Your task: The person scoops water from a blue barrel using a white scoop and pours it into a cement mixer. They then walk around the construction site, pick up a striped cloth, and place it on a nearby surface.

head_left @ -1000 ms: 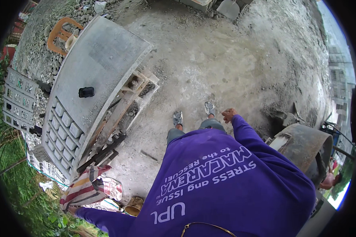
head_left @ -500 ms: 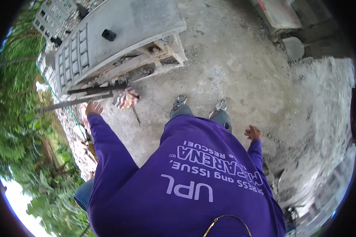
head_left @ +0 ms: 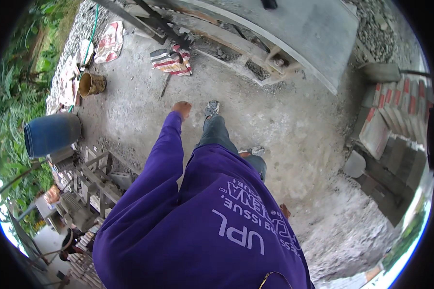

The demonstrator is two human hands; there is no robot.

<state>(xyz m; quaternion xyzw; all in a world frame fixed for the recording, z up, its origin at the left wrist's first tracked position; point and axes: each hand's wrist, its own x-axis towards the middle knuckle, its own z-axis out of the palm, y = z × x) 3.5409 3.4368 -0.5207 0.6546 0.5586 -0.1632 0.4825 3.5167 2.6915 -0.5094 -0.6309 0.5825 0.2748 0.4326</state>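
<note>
My left hand [head_left: 182, 109] hangs in front of me at the end of a purple sleeve, its fingers curled in with nothing visible in them. Beyond it, a striped sack [head_left: 171, 60] lies crumpled on the concrete floor, and a thin dark stick [head_left: 166, 85] rests between the two. Only a bit of my right hand [head_left: 285, 210] shows past the right edge of my purple shirt; its fingers are hidden. My left shoe [head_left: 212, 108] is planted ahead of the right shoe [head_left: 255, 151].
A long worktable [head_left: 318, 33] stands ahead. To the left are a yellowish bucket [head_left: 99, 85], a blue barrel [head_left: 53, 134] and wooden frames [head_left: 99, 176]. Stacked red-and-white sacks [head_left: 400, 108], a shovel blade [head_left: 355, 164] and a grey sand heap [head_left: 342, 231] lie on the right.
My view has swung left, so the table now sits further right and the bucket and barrel show fully. My left hand has come in nearer my body, its fingers now curled; the right is mostly hidden.
</note>
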